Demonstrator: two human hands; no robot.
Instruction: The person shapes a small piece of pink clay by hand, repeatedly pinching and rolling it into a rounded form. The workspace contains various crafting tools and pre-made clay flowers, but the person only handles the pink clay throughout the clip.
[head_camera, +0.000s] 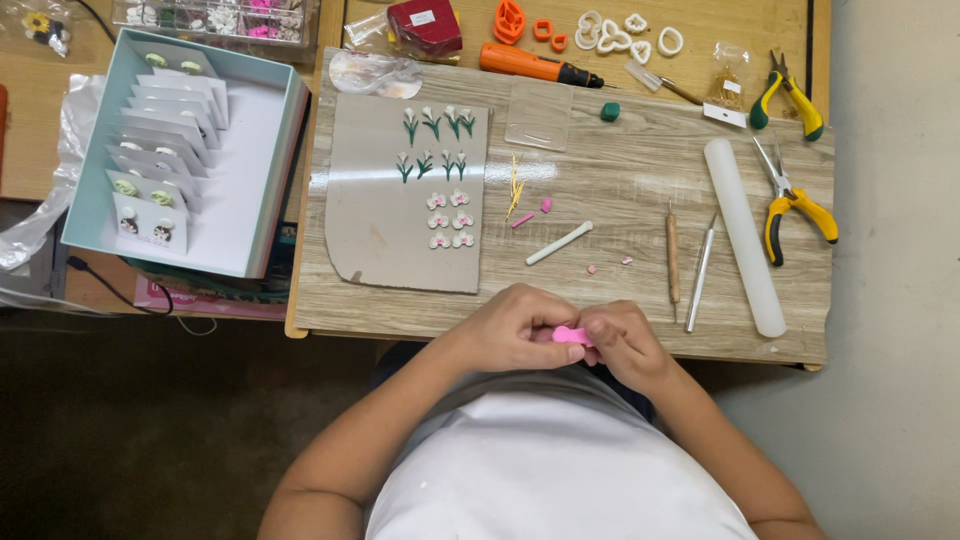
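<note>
White short-sleeved shirt, bare forearms, no rings visible

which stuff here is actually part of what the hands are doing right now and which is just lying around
In use:
- pink clay piece, pinched between left hand and right hand
- small pink clay bits on the board, the same colour

Lying about:
- clear roller
- yellow-handled pliers
- orange tool
- two modelling tools
- white clay stick
- box of earring cards
- tile of finished flowers
</note>
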